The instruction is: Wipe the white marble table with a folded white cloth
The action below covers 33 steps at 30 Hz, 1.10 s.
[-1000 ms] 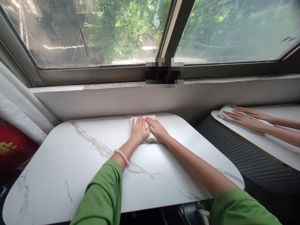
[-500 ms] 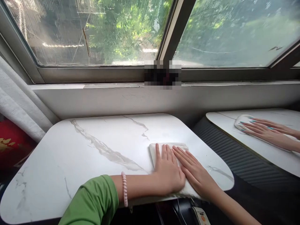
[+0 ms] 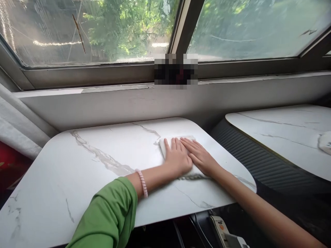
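Note:
My left hand [image 3: 178, 158] lies flat on a folded white cloth [image 3: 192, 171], fingers stretched out and pointing away from me. Beside it my right hand [image 3: 203, 156] also presses flat on the cloth, its fingers angled toward the left hand and touching it. Both palms hide most of the cloth. Under it is a white marble-patterned tabletop [image 3: 103, 193] with rounded corners and grey veins. A pink coiled band [image 3: 142, 184] circles my left wrist, below a green sleeve [image 3: 108, 210].
A second marble-patterned tabletop [image 3: 279, 137] stands to the right, with part of a white cloth [image 3: 325, 142] at the frame's edge. Dark ribbed material [image 3: 248, 158] lies between the tables. A window sill [image 3: 111, 89] runs behind. Below the front edge is a power strip [image 3: 219, 229] with cables.
Both my hands and the cloth have slid away from me, toward the window. The other person's hands have left the view on the right, and their cloth has moved rightward.

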Motion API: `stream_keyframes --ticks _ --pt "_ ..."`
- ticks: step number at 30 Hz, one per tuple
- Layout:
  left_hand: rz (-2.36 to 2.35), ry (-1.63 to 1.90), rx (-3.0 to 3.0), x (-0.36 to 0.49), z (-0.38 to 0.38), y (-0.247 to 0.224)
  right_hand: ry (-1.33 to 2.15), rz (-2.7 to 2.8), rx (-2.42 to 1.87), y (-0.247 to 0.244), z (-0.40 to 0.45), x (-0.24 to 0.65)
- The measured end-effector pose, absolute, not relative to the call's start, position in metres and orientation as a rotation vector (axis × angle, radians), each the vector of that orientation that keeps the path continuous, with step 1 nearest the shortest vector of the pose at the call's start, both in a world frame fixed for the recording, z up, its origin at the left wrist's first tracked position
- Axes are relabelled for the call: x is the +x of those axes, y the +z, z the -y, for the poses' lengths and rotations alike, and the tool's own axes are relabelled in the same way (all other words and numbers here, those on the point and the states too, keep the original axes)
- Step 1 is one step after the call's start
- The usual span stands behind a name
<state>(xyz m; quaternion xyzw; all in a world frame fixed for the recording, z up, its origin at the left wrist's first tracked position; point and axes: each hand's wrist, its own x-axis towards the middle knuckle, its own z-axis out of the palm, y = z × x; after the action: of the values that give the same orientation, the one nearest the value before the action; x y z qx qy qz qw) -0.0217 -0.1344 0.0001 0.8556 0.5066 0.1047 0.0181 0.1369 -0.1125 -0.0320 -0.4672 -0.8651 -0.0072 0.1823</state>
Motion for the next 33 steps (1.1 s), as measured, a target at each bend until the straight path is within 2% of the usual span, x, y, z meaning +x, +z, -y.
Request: stream_keyframes --ticks 8,16,24,33 --pt "-1.678 0.332 2.601 -0.045 0.022 -0.002 -0.02 2.357 -1.461 -0.027 -0.002 0.097" --pt "-1.775 0.43 2.562 -0.046 -0.006 -0.004 -0.041 2.32 -1.427 -0.03 -0.035 0.092" --pt "-1.707 0.368 2.608 -0.039 0.016 -0.003 -0.017 2.325 -1.448 -0.027 -0.001 0.104" --pt "-1.618 0.372 2.64 0.008 0.129 0.0 0.117 2.348 -1.297 -0.032 0.108 0.171"
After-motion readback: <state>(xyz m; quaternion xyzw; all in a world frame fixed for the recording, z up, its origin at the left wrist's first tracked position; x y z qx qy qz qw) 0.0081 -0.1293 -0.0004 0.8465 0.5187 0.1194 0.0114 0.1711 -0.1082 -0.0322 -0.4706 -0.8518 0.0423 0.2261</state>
